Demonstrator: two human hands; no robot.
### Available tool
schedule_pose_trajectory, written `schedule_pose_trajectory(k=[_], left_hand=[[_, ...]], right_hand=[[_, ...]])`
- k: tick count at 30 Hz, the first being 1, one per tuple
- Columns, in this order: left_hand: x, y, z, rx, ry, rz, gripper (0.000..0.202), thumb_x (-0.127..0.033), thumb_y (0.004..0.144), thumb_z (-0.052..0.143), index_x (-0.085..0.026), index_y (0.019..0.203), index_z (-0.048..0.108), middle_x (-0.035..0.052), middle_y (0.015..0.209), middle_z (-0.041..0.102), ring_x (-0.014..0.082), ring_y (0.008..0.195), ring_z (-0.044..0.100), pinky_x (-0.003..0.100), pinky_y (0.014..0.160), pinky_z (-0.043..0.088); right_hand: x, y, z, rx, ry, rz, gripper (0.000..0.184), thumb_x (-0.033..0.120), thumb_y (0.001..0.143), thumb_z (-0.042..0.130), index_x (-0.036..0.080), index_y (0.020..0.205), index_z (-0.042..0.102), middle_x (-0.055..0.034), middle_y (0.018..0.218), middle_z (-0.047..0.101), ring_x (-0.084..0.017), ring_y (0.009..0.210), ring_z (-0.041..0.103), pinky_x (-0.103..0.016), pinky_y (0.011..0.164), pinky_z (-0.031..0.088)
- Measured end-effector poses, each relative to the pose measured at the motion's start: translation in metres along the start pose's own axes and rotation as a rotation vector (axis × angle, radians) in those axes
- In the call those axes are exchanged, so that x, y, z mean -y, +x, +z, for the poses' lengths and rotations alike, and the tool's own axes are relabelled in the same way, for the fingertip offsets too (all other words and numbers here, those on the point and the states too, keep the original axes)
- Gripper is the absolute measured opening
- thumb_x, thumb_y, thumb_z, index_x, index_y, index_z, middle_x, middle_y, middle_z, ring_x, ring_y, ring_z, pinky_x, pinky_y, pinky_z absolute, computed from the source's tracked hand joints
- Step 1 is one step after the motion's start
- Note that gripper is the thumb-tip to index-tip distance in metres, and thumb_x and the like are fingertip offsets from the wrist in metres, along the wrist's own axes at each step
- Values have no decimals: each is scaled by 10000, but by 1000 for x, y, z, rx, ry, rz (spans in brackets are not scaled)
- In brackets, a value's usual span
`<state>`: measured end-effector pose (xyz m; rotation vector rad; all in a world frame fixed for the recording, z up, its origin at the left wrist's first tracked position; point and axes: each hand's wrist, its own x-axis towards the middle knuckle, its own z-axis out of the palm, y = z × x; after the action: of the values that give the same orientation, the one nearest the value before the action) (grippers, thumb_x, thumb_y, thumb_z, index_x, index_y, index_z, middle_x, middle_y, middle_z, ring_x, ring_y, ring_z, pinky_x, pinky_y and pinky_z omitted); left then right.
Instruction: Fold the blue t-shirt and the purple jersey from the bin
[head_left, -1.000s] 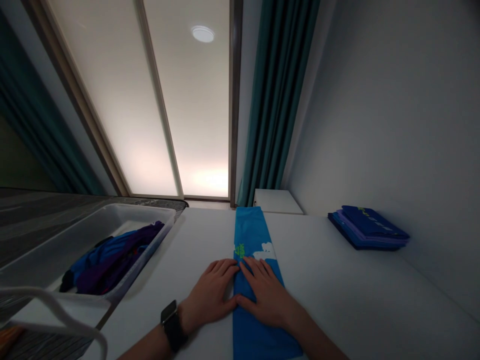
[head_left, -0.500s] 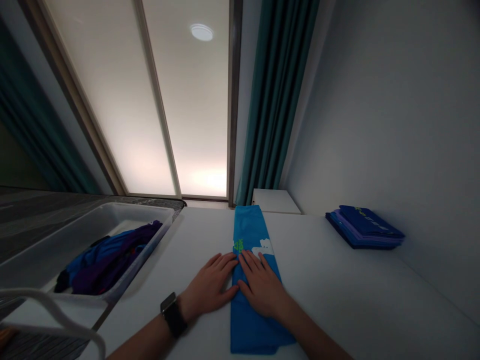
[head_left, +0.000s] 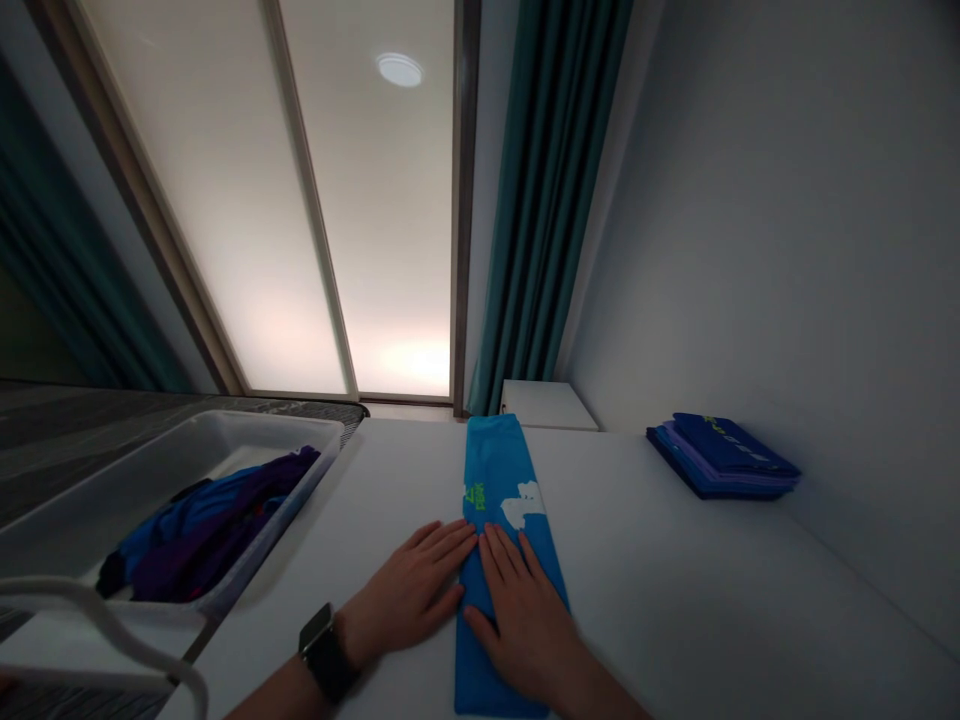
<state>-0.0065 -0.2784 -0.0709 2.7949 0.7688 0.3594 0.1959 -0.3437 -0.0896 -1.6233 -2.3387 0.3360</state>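
Fingers are lying spread and open, grasping nothing: the right hand [head_left: 521,630] is sliding down the folded blue cloth [head_left: 495,470] toward its near end, the left hand [head_left: 401,595] resting against its edge.

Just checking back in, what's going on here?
A person has a long folded blue garment lying on a white table. The right hand rests flat on it; the left hand, with a black watch at the wrist, touches its edge. To the left, a plastic bin holds crumpled blue and purple clothes; a folded blue and purple stack sits to the right by the wall.
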Motion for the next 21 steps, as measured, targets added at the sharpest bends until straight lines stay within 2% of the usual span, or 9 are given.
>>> schedule_pose_trajectory(k=[6, 16, 21], left_hand=[[3, 1, 3, 13, 8, -38, 620, -293, 957, 453, -278, 1528, 209, 49, 1552, 323, 232, 1412, 328, 482, 1164, 273], [14, 4, 10, -62, 18, -65, 563, -284, 966, 438, -270, 1508, 283, 60, 1537, 360, 235, 1380, 381, 459, 1157, 303], [15, 5, 12, -49, 45, -87, 541, -277, 974, 421, -270, 1501, 301, 59, 1540, 352, 236, 1385, 373, 467, 1156, 301]], right_hand=[[0, 5, 0, 19, 5, -3, 749, 601, 963, 239, 112, 1527, 179, -108, 1587, 132, -265, 1469, 99, -499, 1201, 50], [-11, 29, 0, 3, -35, -31, 751, 604, 962, 219, 105, 1524, 202, -121, 1583, 173, -259, 1468, 109, -512, 1194, 41], [-12, 30, -2, 10, -30, -25, 752, 597, 967, 213, 89, 1522, 199, -126, 1585, 155, -259, 1469, 99, -499, 1197, 47]])
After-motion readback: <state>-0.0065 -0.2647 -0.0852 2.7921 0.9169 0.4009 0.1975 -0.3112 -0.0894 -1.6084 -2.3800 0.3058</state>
